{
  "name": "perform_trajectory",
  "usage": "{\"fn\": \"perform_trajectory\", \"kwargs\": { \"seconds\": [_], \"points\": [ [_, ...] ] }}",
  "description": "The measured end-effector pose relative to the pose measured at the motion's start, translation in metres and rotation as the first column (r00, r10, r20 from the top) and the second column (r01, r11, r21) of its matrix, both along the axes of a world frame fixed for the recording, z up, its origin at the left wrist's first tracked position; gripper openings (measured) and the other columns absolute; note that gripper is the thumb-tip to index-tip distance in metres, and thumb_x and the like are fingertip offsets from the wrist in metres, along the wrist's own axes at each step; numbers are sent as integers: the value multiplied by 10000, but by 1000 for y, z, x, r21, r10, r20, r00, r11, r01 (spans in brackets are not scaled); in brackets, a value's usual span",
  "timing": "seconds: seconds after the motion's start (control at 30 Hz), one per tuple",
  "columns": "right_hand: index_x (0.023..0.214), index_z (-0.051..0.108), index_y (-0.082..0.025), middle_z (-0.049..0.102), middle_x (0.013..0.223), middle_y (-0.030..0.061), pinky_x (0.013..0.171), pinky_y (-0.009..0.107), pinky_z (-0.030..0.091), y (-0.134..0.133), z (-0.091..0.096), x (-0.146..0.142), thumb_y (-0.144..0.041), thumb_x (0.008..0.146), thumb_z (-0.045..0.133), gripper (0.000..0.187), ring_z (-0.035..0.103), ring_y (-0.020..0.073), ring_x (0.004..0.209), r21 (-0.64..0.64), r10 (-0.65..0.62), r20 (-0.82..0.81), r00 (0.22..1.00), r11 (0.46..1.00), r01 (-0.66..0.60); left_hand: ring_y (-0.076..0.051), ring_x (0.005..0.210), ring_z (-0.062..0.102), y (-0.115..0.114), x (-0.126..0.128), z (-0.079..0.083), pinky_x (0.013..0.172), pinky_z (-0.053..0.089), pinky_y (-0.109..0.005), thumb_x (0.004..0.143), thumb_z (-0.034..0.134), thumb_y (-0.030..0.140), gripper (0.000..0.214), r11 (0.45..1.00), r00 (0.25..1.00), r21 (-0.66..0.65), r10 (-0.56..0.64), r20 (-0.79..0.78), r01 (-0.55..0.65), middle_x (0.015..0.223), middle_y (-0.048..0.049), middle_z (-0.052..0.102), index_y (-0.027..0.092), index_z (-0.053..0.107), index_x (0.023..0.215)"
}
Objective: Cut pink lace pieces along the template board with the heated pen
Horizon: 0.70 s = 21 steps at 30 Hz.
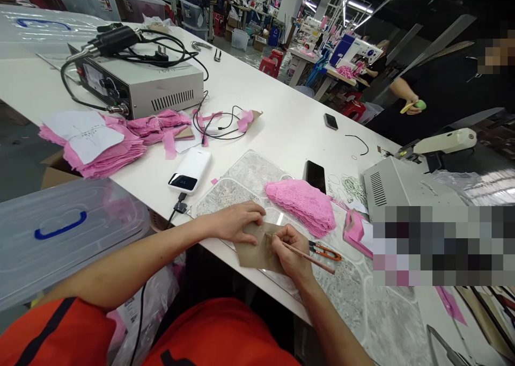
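My right hand (292, 250) is closed around a slim pencil (314, 260), its tip end against a brown card template (253, 250). My left hand (241, 221) steadies that card at its upper left edge, thumb on top and fingers bent. The card lies at the table's front edge, partly over a grey marble-patterned mat (251, 167). Just beyond my hands sits a stack of pink lace pieces (301, 202). To the right of my right hand are orange-handled thread snips (325, 251).
A white power bank (190, 171) and a grey control box (161, 84) stand left, near more pink lace (108, 156). A black phone (315, 176) lies behind the stack. Another grey machine (406, 186) stands right. A person's hand (408, 100) holds something green across the table.
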State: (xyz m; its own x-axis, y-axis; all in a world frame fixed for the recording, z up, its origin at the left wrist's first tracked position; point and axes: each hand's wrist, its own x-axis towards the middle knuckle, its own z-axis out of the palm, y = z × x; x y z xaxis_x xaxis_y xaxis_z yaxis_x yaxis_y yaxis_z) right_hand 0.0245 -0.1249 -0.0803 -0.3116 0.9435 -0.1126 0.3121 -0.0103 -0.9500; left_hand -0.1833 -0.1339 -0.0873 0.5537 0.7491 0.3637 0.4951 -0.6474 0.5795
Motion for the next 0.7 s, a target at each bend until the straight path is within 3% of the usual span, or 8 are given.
{"fn": "perform_trajectory", "kwargs": {
  "seconds": [0.23,0.7],
  "points": [
    [552,453,-206,420,447,-67,389,204,227,0,-3,0,-299,605,582,167,322,55,395,15,-36,14,999,999,36,-273,1078,557,0,0,0,934,453,-378,756,724,388,319,1000,1000,10,5,-6,-4,1186,-159,580,142,593,910],
    [547,456,-193,420,432,-83,386,180,230,1,-2,5,-259,612,616,185,318,35,384,-29,10,-71,997,1000,-12,-264,1106,544,-1,0,1,963,434,-364,754,730,383,327,1000,999,-27,9,-32,-10,1201,-157,572,136,591,918]
  ]
}}
